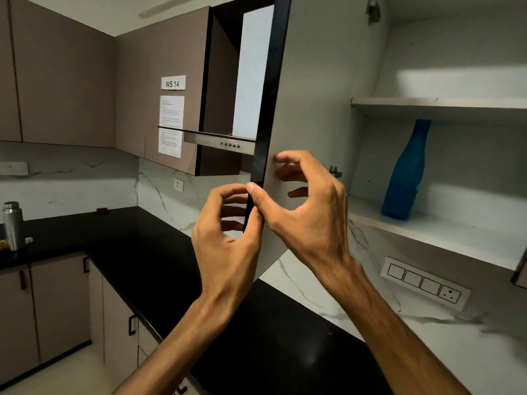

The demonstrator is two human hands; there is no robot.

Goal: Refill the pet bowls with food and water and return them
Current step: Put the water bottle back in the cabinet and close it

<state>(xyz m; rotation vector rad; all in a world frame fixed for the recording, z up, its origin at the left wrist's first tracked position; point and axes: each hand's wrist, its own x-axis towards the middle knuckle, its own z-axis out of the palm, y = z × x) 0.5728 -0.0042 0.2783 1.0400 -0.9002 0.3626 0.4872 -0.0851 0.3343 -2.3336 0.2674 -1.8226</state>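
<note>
- Head view: my left hand (228, 238) and my right hand (308, 206) both hold the black edge of the open cupboard door (308, 95), thumbs and curled fingers pinching it.
- No pet bowls or food are in sight; I judge I'm searching for supplies.
- Inside, on the matte white shelf (445, 238), only a tall blue textured bottle (405, 178) stands at right.
- Next: probably look elsewhere; the glossy black counter (142, 252) lies below.
</note>
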